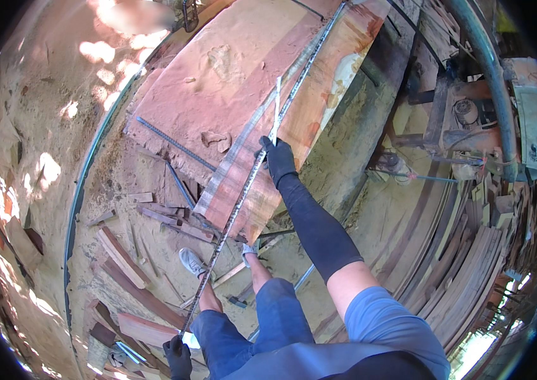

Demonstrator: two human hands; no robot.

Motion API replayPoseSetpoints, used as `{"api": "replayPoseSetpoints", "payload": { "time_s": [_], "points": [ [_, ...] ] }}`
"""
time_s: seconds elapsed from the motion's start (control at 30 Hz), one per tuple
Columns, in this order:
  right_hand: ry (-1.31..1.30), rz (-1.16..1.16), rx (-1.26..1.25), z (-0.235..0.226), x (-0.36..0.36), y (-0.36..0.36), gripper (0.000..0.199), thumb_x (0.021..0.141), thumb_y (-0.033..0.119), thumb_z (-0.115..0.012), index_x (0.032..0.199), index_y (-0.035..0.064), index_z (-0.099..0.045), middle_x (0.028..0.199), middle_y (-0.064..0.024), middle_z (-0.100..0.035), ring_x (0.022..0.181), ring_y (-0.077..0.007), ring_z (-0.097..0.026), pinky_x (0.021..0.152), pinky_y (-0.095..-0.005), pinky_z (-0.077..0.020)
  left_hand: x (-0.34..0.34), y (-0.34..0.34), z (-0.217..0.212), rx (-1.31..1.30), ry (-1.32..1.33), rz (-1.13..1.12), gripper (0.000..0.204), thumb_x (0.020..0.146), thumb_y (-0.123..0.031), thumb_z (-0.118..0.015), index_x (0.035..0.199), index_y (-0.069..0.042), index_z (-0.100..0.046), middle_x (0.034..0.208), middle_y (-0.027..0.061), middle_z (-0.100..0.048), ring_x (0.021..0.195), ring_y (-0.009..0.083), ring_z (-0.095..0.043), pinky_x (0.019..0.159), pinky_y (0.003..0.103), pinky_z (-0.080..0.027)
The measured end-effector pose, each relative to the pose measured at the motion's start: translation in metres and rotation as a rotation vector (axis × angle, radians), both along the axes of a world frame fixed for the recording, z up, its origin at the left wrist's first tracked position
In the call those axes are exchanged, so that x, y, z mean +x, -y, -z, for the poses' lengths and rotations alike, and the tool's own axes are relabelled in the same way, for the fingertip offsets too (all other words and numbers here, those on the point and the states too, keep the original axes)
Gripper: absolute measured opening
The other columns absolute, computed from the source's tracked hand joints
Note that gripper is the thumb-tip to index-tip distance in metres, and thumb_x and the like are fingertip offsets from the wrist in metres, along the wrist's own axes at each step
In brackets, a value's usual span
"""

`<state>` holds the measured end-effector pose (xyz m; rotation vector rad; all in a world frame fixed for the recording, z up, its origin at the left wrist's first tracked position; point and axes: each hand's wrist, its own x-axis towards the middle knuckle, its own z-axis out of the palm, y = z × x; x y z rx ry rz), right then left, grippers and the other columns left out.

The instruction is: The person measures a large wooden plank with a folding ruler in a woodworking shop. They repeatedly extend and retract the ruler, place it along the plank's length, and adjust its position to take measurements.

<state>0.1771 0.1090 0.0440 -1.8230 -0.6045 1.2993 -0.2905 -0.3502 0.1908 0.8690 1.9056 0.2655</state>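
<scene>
A long, narrow straight bar point(236, 212) with light and dark speckles along it lies lengthwise over a broad wooden plank point(306, 130). Its near end reaches down past my legs, where my left hand point(178, 358), in a dark glove, is closed around it. Halfway along the plank, my right hand point(277, 159), gloved and dark-sleeved, is closed on a thin white stick point(277, 104). The stick points away from me, just left of the bar. That hand also rests against the bar. Whether its hidden fingers press the bar down, I cannot tell.
A dusty reddish slab point(198, 82) lies left of the plank, with a metal rod point(176, 144) near its front edge. Wood offcuts point(122, 259) litter the ground at left; long curved boards point(465, 272) are stacked at right. Machinery point(471, 117) stands at far right.
</scene>
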Motion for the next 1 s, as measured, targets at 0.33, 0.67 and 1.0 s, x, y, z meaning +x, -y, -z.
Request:
{"api": "replayPoseSetpoints", "payload": {
  "time_s": [0.33,0.67,1.0],
  "points": [
    [-0.061,0.209,0.192,-0.016,0.072,-0.048,0.028,0.093,0.031,-0.06,0.099,0.003,-0.062,0.073,-0.0095,-0.067,0.057,-0.017,-0.065,0.045,-0.0251,-0.0448,0.066,-0.104,0.057,0.074,-0.029,0.243,0.034,0.083,-0.009,-0.057,0.115,0.0,-0.059,0.101,0.0173,-0.048,0.092,0.031,-0.054,0.083,0.037,-0.046],
    [0.3,-0.165,0.046,0.059,0.057,0.021,0.03,0.094,0.027,-0.053,0.101,-0.0001,-0.065,0.083,-0.0084,-0.066,0.079,-0.0153,-0.059,0.071,-0.0354,-0.0487,0.163,-0.225,0.17,0.142,0.29,0.369,0.039,0.084,-0.025,-0.059,0.111,0.004,-0.063,0.094,0.0246,-0.067,0.084,0.0382,-0.064,0.078,0.042,-0.051],
    [0.621,-0.467,0.258,0.086,0.112,0.005,0.025,0.09,0.018,-0.061,0.105,-0.0017,-0.067,0.083,-0.0084,-0.069,0.066,-0.0147,-0.065,0.051,-0.026,-0.0466,0.149,-0.256,0.161,-0.101,0.532,0.416,0.049,0.091,-0.031,-0.058,0.128,0.001,-0.055,0.094,0.0085,-0.064,0.077,0.014,-0.061,0.071,0.03,-0.052]
  ]
}}
